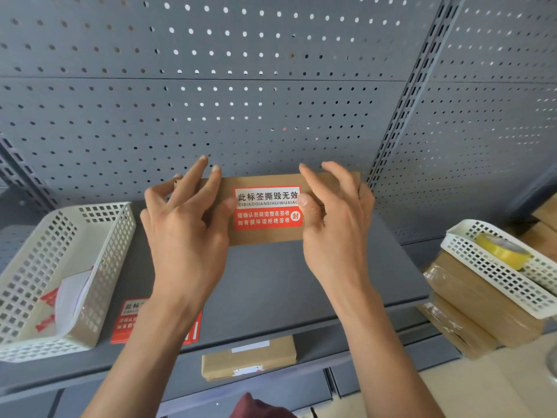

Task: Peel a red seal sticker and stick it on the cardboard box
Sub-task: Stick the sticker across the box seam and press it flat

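A flat brown cardboard box (pixel 265 236) lies on the grey shelf in front of the pegboard. A red and white seal sticker (pixel 267 208) lies flat on its top, centred. My left hand (pixel 187 227) rests on the box's left part, its thumb pressing the sticker's left edge, fingers spread. My right hand (pixel 334 224) covers the box's right part, its thumb pressing the sticker's right edge, fingers lifted. A stack of red sticker sheets (pixel 126 321) lies on the shelf at the left, partly hidden by my left forearm.
A white perforated basket (pixel 99 254) at the left holds backing paper and red scraps. At the right another white basket (pixel 494 270) with a yellow tape roll (pixel 500 250) sits on stacked brown boxes (pixel 470 300). A sealed box (pixel 248 357) lies on the lower shelf.
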Tool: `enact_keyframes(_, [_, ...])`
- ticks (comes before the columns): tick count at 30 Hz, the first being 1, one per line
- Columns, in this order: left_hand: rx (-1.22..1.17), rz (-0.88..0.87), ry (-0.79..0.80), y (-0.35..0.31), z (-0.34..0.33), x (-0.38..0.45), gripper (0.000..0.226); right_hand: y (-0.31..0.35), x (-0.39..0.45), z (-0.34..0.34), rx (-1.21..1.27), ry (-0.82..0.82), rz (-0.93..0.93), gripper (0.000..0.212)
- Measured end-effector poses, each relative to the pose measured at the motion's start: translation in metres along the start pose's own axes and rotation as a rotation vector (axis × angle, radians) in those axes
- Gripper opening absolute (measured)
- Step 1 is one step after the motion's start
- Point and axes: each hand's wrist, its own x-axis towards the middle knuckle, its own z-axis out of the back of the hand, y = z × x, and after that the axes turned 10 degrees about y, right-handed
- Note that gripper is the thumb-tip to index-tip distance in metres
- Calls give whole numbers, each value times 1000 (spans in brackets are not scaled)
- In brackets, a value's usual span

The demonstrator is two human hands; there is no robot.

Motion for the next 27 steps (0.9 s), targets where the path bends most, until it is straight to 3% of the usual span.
enact_keyframes(10, [-90,49,-46,-6,6,19,32,13,20,6,-10,31,-52,52])
enact_keyframes(20, [59,88,-2,-19,2,31,39,22,29,-1,-59,-1,-84,50])
enact_keyframes(27, [77,72,1,-17,-1,36,20,15,35,-4,-102,3,-82,26])
